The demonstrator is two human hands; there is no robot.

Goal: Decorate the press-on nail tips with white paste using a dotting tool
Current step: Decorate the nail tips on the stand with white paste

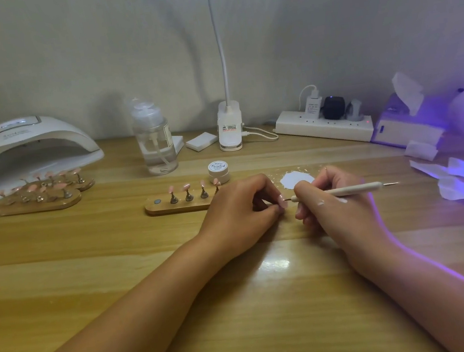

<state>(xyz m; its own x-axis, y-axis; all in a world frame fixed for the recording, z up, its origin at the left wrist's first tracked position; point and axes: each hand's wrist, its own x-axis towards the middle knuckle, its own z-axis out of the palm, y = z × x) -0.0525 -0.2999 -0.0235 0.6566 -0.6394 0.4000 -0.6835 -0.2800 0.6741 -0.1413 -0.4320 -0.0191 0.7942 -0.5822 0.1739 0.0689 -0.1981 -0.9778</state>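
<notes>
My left hand (pixel 239 208) pinches a pink press-on nail tip (pixel 282 201) between its fingertips, low over the table. My right hand (pixel 333 205) grips a white dotting tool (pixel 353 188) like a pen; its thin tip touches the held nail. White smears mark the back of my right hand. Behind my hands lies a white patch of paste (pixel 297 179) on the table. A small white paste jar (pixel 218 171) stands closed behind a wooden nail stand (pixel 180 204) with several pink tips on pegs.
A white nail lamp (pixel 27 152) sits far left, with two more wooden stands of pink tips (pixel 41 192) before it. A pump bottle (pixel 155 138), clip lamp base (pixel 229 126), power strip (pixel 324 126) and tissue box (pixel 406 123) line the back. Tissues (pixel 458 175) lie right under violet light.
</notes>
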